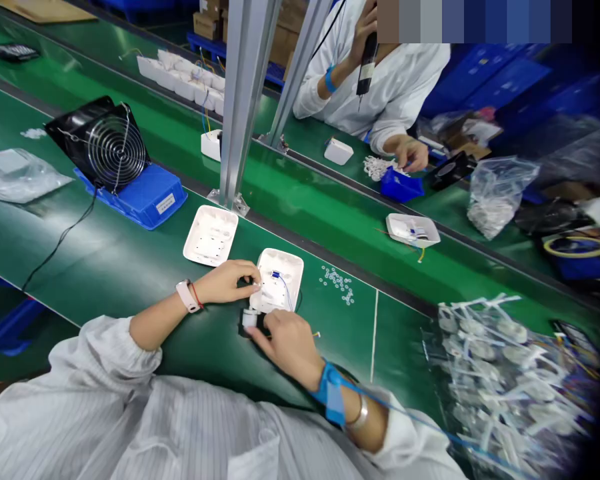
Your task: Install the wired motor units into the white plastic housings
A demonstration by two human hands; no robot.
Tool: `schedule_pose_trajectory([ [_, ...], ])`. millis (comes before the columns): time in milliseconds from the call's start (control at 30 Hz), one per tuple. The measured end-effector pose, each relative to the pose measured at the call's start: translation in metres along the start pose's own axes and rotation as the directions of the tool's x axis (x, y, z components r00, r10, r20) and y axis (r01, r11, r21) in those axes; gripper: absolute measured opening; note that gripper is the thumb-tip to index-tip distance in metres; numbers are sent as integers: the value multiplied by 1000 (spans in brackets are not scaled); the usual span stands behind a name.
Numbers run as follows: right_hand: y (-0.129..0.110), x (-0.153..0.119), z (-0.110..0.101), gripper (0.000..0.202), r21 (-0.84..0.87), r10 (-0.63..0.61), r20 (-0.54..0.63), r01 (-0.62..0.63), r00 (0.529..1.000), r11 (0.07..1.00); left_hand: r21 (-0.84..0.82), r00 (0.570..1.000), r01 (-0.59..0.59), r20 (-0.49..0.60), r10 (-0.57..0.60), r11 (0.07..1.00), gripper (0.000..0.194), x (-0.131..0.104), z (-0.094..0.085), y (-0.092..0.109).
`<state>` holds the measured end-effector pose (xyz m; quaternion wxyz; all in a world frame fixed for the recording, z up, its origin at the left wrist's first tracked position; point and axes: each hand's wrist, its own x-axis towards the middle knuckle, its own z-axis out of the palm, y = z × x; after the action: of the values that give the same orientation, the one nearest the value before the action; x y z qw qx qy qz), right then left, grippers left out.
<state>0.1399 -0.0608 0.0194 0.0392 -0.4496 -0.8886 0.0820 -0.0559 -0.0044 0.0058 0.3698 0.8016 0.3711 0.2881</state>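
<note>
A white plastic housing (291,267) lies open-side up on the green bench, with a small blue component (275,274) and thin wires inside. At its left edge is my left hand (233,281), thumb and forefinger pinched together; whatever is between the fingertips is too small to make out. My right hand (290,343) is at the housing's near edge, its thumb against a small white and black part (249,319). The fingers curl beside that part, and their undersides are hidden. Another white housing shell (211,235) rests behind my left hand.
Small white rings (337,281) are scattered right of the housing. A black fan (115,150) stands on a blue bin (155,203) at left. Bagged white parts (505,380) pile up at right. Beyond a metal post (245,100) and the green belt (325,207), a co-worker holds a screwdriver (367,67).
</note>
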Motion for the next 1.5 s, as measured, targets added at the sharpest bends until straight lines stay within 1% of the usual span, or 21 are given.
schedule_pose_trajectory([
  [67, -17, -7, 11, 49, -68, 80, 30, -78, 996, 995, 35, 1000, -12, -11, 13, 999, 11, 0, -1, 0],
  [133, -30, -3, 14, 54, -95, 141, 46, -137, 989, 986, 76, 999, -27, -19, 29, 997, 9, 0, -1, 1],
  [167, -35, 0, 13, 53, -93, 154, 55, -148, 987, 985, 94, 999, -33, -23, 36, 995, 9, 0, -2, 2],
  [267, -39, 3, 7, 35, -71, 171, 83, -165, 982, 984, 144, 999, -41, -18, 44, 989, 8, 0, -4, 5],
  [367, -34, -5, -4, 24, -61, 217, 111, -212, 970, 975, 148, 998, -39, -34, 44, 988, 9, 1, -6, 5],
  [500, -13, -17, -31, 19, -113, 289, 90, -278, 953, 954, 82, 995, -30, -90, 37, 996, 10, 4, -8, 5],
  [567, 3, -15, -46, 18, -142, 288, 78, -275, 954, 951, 65, 994, -35, -101, 41, 997, 10, 8, -8, 5],
  [633, 21, -8, -58, 19, -152, 255, 90, -239, 963, 959, 67, 993, -36, -114, 44, 997, 10, 13, -8, 3],
  [700, 39, 5, -65, 21, -152, 212, 110, -194, 971, 969, 80, 989, -34, -138, 45, 996, 10, 18, -7, 0],
  [767, 56, 20, -67, 24, -140, 146, 121, -129, 982, 982, 93, 984, -39, -167, 54, 995, 11, 22, -7, -5],
  [833, 71, 35, -65, 26, -129, 59, 117, -43, 991, 991, 103, 981, -68, -172, 85, 992, 12, 25, -8, -10],
  [900, 83, 47, -61, 28, -132, -19, 98, 32, 995, 991, 108, 984, -102, -135, 116, 989, 14, 29, -11, -13],
  [1000, 95, 55, -53, 30, -126, -71, 57, 78, 996, 989, 123, 991, -133, 1, 134, 983, 17, 39, -19, -14],
  [1100, 100, 54, -43, 30, -88, -74, -13, 73, 997, 993, 157, 980, -158, 143, 136, 975, 17, 55, -28, -12],
  [1200, 101, 48, -33, 29, -57, -20, -90, 14, 996, 998, 150, 961, -190, 230, 152, 970, 16, 73, -33, -14],
  [1300, 102, 43, -26, 26, -25, 34, -136, -38, 990, 999, 141, 949, -229, 254, 188, 963, 16, 88, -31, -15],
  [1367, 102, 40, -24, 24, -7, 45, -152, -46, 987, 999, 163, 944, -262, 248, 218, 951, 16, 92, -27, -12],
  [1433, 101, 35, -23, 21, -10, 34, -157, -36, 987, 999, 203, 942, -283, 242, 232, 937, 15, 88, -22, -7],
  [1500, 97, 27, -20, 16, -40, 16, -158, -23, 987, 999, 246, 950, -274, 220, 222, 930, 14, 76, -14, 0],
])
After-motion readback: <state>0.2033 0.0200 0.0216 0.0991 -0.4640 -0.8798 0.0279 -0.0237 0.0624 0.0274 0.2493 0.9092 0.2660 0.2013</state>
